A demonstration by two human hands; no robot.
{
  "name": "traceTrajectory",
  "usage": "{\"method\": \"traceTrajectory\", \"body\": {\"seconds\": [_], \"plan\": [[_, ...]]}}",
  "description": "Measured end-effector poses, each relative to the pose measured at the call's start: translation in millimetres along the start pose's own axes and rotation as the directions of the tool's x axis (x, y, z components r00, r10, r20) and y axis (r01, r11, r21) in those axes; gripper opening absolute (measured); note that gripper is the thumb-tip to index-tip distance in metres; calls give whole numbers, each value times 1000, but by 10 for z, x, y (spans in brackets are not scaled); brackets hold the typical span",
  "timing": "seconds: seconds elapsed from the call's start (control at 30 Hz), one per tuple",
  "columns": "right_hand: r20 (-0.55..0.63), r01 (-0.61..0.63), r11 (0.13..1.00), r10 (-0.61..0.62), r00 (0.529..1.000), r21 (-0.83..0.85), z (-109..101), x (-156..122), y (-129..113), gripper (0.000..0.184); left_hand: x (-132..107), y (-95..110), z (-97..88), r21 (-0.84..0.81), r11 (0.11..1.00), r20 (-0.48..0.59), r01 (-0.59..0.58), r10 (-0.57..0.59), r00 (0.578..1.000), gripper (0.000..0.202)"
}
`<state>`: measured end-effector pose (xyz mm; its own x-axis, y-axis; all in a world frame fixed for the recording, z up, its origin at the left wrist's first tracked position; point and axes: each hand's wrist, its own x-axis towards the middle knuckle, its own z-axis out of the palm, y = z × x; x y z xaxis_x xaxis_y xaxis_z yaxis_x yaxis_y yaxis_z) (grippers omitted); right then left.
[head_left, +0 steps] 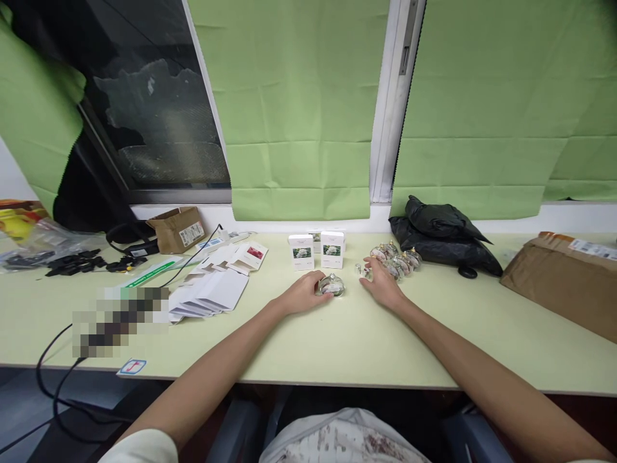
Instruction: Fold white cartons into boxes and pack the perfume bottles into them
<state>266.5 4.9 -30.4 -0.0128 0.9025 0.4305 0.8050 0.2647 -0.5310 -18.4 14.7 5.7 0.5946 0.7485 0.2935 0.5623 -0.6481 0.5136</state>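
My left hand (304, 293) rests on the table with its thumb and fingers closed around the left side of a rounded glass perfume bottle (333, 285). To its right, my right hand (383, 287) has thumb and fingers around a small clear cap (366, 272); part of the cap is hidden by the fingers. Just behind the right hand stands a cluster of similar glass bottles (407, 262) with gold-coloured necks. Small white cartons (332, 260) with a flower picture stand upright behind the left hand.
Flat white cartons (212, 293) lie in a fanned stack at left, near a black cable (190, 258). An opened brown box (177, 230) stands behind them. Black plastic bags (441, 235) and a large brown carton (563, 280) occupy the right side.
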Motion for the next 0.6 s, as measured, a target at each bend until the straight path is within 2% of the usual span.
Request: {"method": "traceTrajectory", "body": {"seconds": [0.27, 0.6], "plan": [[36, -95, 994, 97, 995, -56, 36, 89, -23, 52, -6, 21, -10, 8, 1000, 10, 10, -10, 1000, 29], [27, -75, 994, 77, 997, -80, 73, 139, 2, 53, -15, 59, -34, -3, 1000, 14, 23, -23, 1000, 28]]}}
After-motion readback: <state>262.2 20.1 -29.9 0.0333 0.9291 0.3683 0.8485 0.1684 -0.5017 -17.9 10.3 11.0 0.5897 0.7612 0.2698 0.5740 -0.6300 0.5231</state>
